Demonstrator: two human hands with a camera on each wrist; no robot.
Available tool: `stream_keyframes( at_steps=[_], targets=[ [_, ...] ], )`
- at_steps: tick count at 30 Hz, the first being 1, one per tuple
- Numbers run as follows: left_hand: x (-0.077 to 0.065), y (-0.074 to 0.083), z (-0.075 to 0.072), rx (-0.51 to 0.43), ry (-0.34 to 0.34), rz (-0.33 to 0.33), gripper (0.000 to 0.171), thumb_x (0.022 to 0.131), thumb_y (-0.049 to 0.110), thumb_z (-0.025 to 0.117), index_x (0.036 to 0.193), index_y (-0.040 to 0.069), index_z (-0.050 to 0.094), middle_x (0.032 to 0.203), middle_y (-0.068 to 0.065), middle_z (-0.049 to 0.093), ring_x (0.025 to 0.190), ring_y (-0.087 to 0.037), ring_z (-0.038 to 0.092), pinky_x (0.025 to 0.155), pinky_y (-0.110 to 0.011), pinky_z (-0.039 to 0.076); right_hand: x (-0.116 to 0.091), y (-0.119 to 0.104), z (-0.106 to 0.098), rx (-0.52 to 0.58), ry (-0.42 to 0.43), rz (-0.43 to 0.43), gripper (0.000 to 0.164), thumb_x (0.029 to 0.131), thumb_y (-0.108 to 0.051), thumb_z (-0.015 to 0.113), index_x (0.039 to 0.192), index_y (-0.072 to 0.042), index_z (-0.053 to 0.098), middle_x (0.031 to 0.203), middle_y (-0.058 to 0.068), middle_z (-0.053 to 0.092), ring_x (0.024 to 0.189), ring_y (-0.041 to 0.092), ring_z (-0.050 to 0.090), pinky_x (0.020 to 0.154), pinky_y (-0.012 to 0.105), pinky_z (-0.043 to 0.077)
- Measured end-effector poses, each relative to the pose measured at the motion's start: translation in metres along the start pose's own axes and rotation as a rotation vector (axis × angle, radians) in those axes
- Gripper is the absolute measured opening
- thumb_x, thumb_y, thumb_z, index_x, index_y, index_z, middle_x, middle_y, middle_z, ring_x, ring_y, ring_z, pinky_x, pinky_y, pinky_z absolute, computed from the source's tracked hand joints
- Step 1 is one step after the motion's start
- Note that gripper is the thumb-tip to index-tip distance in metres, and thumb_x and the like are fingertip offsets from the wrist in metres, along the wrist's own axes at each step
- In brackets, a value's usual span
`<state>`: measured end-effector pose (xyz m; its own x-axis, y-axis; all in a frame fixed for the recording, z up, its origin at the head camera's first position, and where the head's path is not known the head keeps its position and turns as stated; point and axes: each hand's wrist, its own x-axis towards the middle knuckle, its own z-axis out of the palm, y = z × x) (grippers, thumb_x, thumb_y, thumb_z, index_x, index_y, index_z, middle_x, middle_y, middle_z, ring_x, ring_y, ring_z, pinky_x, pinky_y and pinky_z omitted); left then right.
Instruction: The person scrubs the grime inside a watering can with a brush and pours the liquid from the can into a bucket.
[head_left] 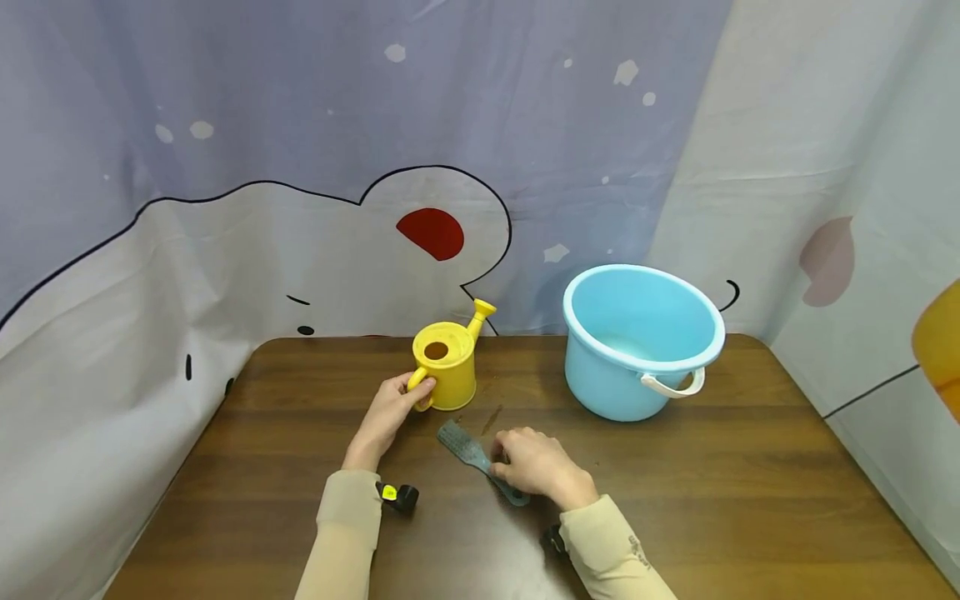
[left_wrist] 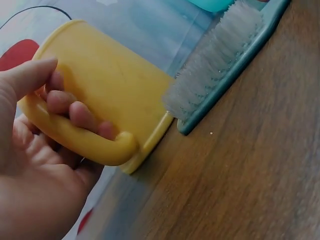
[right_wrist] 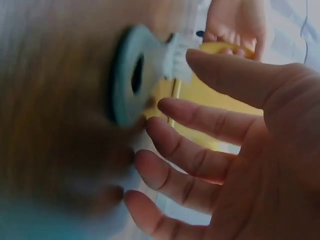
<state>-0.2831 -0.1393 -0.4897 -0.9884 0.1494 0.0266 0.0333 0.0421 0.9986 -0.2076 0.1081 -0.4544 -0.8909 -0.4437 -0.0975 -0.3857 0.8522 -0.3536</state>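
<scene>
A yellow watering can (head_left: 454,385) stands upright on the table, its spout pointing to the back right. My left hand (head_left: 384,417) grips the can's handle (left_wrist: 82,139), with the fingers curled through the loop. Just in front of the can lies a grey-green scrub brush (head_left: 467,446), its pale bristles (left_wrist: 215,60) facing up. Over the brush's handle (right_wrist: 131,75) is my right hand (head_left: 537,462). Its fingers (right_wrist: 192,117) are loosely bent and spread, and nothing is held between them and the thumb.
A light blue bucket (head_left: 611,387) with a white handle (head_left: 675,389) stands at the back right of the wooden table (head_left: 735,500). Behind the table hangs a patterned cloth (head_left: 300,100). A yellow-orange shape (head_left: 941,346) shows at the right edge.
</scene>
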Motion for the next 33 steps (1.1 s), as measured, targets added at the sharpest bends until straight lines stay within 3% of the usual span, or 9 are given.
stream_keyframes(
  at_steps=[6,12,17,22,28,33],
  targets=[
    [0.000,0.001,0.000,-0.013,-0.080,0.000,0.029,0.096,0.022,0.063,0.080,-0.001,0.056,0.069,-0.006,0.048,0.068,-0.018,0.045,0.071,-0.035,0.037,-0.001,-0.018,0.003,-0.110,-0.010,0.083,0.022,0.078,-0.030,0.078,0.079,-0.018,0.059,0.074,-0.003,0.056,0.071,0.020,0.058,0.062,0.047,0.046],
    [-0.005,0.012,0.003,-0.030,-0.079,-0.007,0.020,0.094,0.003,0.056,0.077,-0.008,0.053,0.067,-0.007,0.049,0.064,-0.018,0.044,0.067,-0.032,0.038,-0.004,-0.029,0.005,-0.184,-0.036,0.112,0.027,0.075,-0.027,0.077,0.068,-0.016,0.053,0.068,0.000,0.053,0.063,0.020,0.055,0.059,0.045,0.047],
    [-0.015,0.030,0.008,-0.030,-0.081,-0.015,0.019,0.091,-0.001,0.051,0.071,-0.005,0.050,0.065,-0.007,0.047,0.064,-0.018,0.044,0.067,-0.031,0.038,-0.004,-0.028,0.006,-0.166,-0.055,0.123,0.032,0.073,-0.035,0.079,0.066,-0.017,0.054,0.067,-0.001,0.053,0.061,0.018,0.052,0.058,0.043,0.045],
    [-0.018,0.032,0.010,-0.027,-0.075,-0.013,0.020,0.090,-0.001,0.049,0.070,0.000,0.050,0.065,-0.006,0.047,0.063,-0.018,0.044,0.067,-0.032,0.039,-0.004,-0.022,0.007,-0.130,-0.085,0.109,0.033,0.073,-0.039,0.080,0.067,-0.018,0.055,0.067,-0.003,0.052,0.061,0.016,0.050,0.057,0.041,0.043],
    [-0.019,0.030,0.010,-0.026,-0.060,-0.009,0.019,0.090,0.000,0.049,0.072,-0.001,0.051,0.067,-0.007,0.047,0.065,-0.020,0.045,0.068,-0.033,0.041,-0.007,-0.016,0.005,-0.105,-0.073,0.055,0.022,0.077,-0.028,0.076,0.073,-0.020,0.056,0.067,-0.004,0.051,0.062,0.016,0.049,0.057,0.040,0.042],
    [-0.021,0.032,0.011,-0.013,-0.052,-0.005,0.020,0.093,0.003,0.051,0.074,-0.004,0.052,0.068,-0.007,0.049,0.065,-0.020,0.046,0.070,-0.035,0.042,-0.008,-0.011,-0.001,-0.034,-0.083,-0.010,0.012,0.089,-0.019,0.064,0.082,-0.021,0.055,0.068,-0.005,0.051,0.059,0.015,0.051,0.053,0.037,0.042]
  ],
)
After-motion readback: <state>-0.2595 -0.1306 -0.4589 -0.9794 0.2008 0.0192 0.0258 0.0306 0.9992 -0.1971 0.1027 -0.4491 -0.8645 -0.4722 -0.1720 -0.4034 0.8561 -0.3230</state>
